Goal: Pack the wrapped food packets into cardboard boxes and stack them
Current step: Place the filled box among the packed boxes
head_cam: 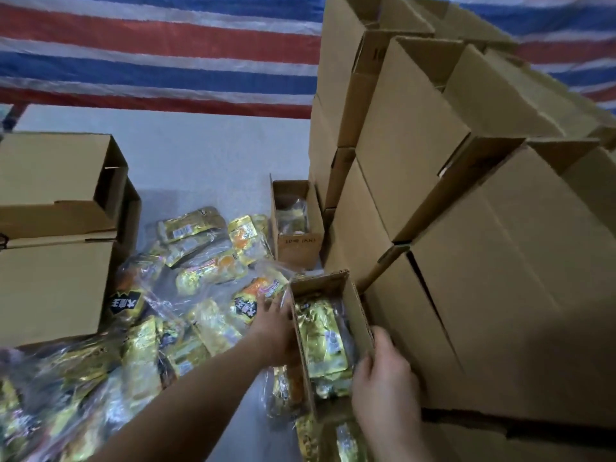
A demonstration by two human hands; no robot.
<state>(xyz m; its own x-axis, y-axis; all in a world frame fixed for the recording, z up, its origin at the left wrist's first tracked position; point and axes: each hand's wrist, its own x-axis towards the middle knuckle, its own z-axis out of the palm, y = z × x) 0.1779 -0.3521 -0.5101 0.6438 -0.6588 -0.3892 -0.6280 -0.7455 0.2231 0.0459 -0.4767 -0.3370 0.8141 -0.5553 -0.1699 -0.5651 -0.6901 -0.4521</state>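
Steadying open box (328, 331) from both sides for filling | left hand (278, 328) flat against box's left wall, fingers straight | right hand (383, 371) gripping right wall | gold packets (321, 338) inside, more packets (200, 271) loose left of box | closed stack (466, 201) right of box

Two bare forearms, no sleeves in view, left hand (275, 323) and right hand (383, 378) both ungloved, no rings, watch or bands showed on wrists or fingers, short plain fingernails, nothing else of the person was in view
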